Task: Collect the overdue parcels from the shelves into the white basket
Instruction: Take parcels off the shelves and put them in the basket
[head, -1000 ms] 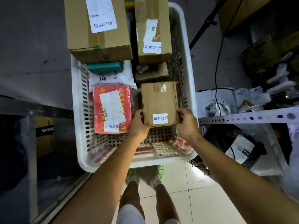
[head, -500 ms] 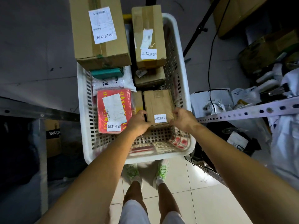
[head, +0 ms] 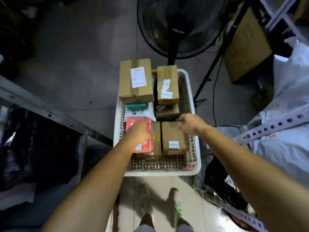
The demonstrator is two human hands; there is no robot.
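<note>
The white basket (head: 160, 173) stands on the floor in front of my feet, packed with parcels. A small cardboard box (head: 173, 139) with a white sticker lies in its near right part, free of both hands. My right hand (head: 190, 123) hovers over the box's far edge, fingers loosely curled and holding nothing. My left hand (head: 138, 133) hangs blurred over the red parcel (head: 147, 146), gripping nothing that I can see. Further back lie a large taped box (head: 135, 81) and a narrower box (head: 167, 84).
A black standing fan (head: 180, 27) rises just behind the basket, with a tripod leg and cables to its right. A perforated metal shelf rail (head: 270, 126) with grey bagged parcels is on the right. Another shelf rail (head: 50, 114) with dark bags is on the left.
Both hands have let go of the small cardboard box, which now rests in the basket. The hands have lifted away and my view has pulled back and up.
</note>
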